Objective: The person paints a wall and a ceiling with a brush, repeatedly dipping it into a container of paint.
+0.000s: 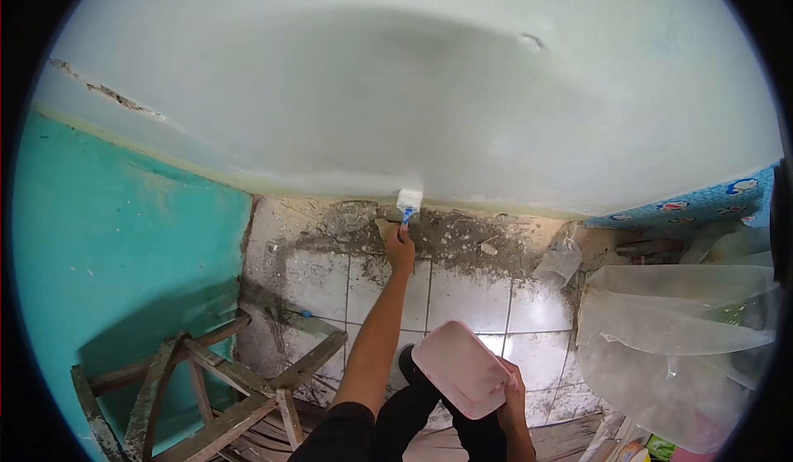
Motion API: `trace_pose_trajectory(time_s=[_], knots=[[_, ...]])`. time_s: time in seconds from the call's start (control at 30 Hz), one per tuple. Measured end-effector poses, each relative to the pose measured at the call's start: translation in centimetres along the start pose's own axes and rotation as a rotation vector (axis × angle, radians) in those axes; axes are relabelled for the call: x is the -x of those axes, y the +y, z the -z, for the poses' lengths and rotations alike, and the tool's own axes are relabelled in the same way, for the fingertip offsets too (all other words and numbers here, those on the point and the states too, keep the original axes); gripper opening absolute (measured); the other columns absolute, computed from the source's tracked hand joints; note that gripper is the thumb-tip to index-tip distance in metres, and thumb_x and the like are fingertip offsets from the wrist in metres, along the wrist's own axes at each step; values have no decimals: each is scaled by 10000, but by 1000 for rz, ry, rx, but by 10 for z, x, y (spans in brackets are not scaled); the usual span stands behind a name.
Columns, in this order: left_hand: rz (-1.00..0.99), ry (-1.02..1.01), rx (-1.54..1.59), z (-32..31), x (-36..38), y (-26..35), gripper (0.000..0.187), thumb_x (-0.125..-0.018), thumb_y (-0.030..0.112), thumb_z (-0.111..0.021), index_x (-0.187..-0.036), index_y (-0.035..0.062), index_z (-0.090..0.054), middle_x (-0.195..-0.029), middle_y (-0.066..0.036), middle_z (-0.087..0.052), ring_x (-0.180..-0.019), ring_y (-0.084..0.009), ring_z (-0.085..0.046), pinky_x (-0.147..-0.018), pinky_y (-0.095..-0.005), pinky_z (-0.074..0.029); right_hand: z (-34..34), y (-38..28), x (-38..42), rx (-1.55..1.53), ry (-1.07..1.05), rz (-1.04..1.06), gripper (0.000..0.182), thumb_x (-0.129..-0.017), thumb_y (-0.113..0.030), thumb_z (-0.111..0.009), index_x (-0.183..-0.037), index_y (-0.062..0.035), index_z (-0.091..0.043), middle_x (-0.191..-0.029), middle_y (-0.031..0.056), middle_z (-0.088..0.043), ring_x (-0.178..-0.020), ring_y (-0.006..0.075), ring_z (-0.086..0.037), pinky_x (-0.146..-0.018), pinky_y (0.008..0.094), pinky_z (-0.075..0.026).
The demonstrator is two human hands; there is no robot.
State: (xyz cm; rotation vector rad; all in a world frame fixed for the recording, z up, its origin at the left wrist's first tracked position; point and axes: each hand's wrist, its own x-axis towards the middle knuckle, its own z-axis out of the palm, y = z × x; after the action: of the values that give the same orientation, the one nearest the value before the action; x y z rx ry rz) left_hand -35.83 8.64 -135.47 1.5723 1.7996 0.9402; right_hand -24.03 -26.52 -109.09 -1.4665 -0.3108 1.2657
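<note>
My left hand (401, 251) reaches forward, its fingers closed round the blue handle of a paintbrush (409, 201). The brush's broad white head is at the bottom of the pale wall (396, 115), just above the dirty floor edge. Close to my body, my right hand (513, 394) grips the side of a shallow pink plastic tray (458, 367), which is tilted above my legs. Pale smears cover the inside of the tray.
A worn wooden frame (223, 371) stands at the left by the turquoise wall (132, 239). Clear plastic sheeting (661, 313) hangs at the right, near a crumpled transparent plastic piece (560, 260). Dirt and paint spots cover the white floor tiles (468, 294).
</note>
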Motion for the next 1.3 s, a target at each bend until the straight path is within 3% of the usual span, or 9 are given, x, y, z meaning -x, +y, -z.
trace_pose_trajectory(time_s=[0.1, 0.2, 0.3, 0.47, 0.6, 0.9, 1.07, 1.2, 1.3], knots=[[166, -186, -145, -10, -18, -34, 392, -998, 318, -535, -875, -20, -693, -777, -201, -682, -727, -395, -654, -653, -467, -478, -1, -9, 2, 28, 7, -14, 696, -1017, -564, -421, -1367, 36, -460, -1301, 160, -564, -1230, 241, -534, -1062, 392, -407], [205, -311, -121, 7, -43, -5, 405, -990, 305, -539, -827, -33, -693, -734, -215, -671, -692, -401, -645, -624, -471, -465, -1, -13, 3, 49, 5, -12, 697, -1018, -563, -420, -1370, 38, -458, -1301, 160, -564, -1223, 237, -538, -1056, 390, -412], [203, -196, -32, 41, -45, 41, 422, -988, 303, -538, -806, -53, -675, -681, -191, -636, -611, -341, -601, -595, -451, -440, -7, -26, 6, -2, 39, -47, 693, -1001, -534, -486, -1365, 56, -477, -1282, 171, -568, -1200, 231, -535, -1043, 367, -397], [98, -83, 346, 131, -19, 164, 394, -1025, 269, -523, -811, -42, -635, -636, -36, -535, -596, -116, -458, -545, -322, -372, -14, -41, 9, -3, 17, -79, 684, -998, -528, -498, -1370, 45, -479, -1277, 163, -569, -1190, 226, -540, -1034, 363, -406], [-24, 30, 626, 138, -3, 176, 341, -1058, 253, -487, -886, -21, -594, -695, 28, -474, -633, -42, -401, -540, -260, -333, -19, -47, 3, 48, -33, -58, 657, -1029, -527, -413, -1361, 36, -474, -1288, 160, -577, -1209, 238, -549, -1050, 393, -417], [-63, -6, 243, 23, -18, 33, 339, -1060, 316, -482, -953, 14, -593, -730, -80, -559, -618, -208, -498, -590, -343, -406, -15, -24, -11, 41, -42, -65, 694, -1016, -558, -427, -1370, 38, -461, -1290, 159, -571, -1217, 235, -539, -1045, 387, -418], [209, -129, 145, -19, -11, -31, 370, -1037, 351, -510, -983, 11, -647, -832, -141, -657, -704, -307, -608, -652, -420, -457, -8, -17, -23, 72, -33, -63, 750, -992, -609, -450, -1365, 41, -460, -1286, 153, -569, -1209, 234, -539, -1039, 379, -418], [166, -193, -137, -11, -26, -32, 400, -1005, 363, -541, -923, -4, -677, -780, -171, -658, -694, -355, -619, -650, -467, -460, -8, -25, -20, 5, -16, -79, 694, -1000, -540, -496, -1379, 41, -473, -1340, 170, -544, -1261, 242, -505, -1088, 384, -368], [236, -225, -54, 10, -48, -10, 415, -990, 355, -544, -862, -18, -673, -734, -188, -649, -670, -386, -613, -632, -471, -458, -1, -25, -17, 24, -26, -61, 711, -1001, -549, -491, -1395, 41, -458, -1381, 177, -517, -1294, 251, -486, -1102, 394, -362]])
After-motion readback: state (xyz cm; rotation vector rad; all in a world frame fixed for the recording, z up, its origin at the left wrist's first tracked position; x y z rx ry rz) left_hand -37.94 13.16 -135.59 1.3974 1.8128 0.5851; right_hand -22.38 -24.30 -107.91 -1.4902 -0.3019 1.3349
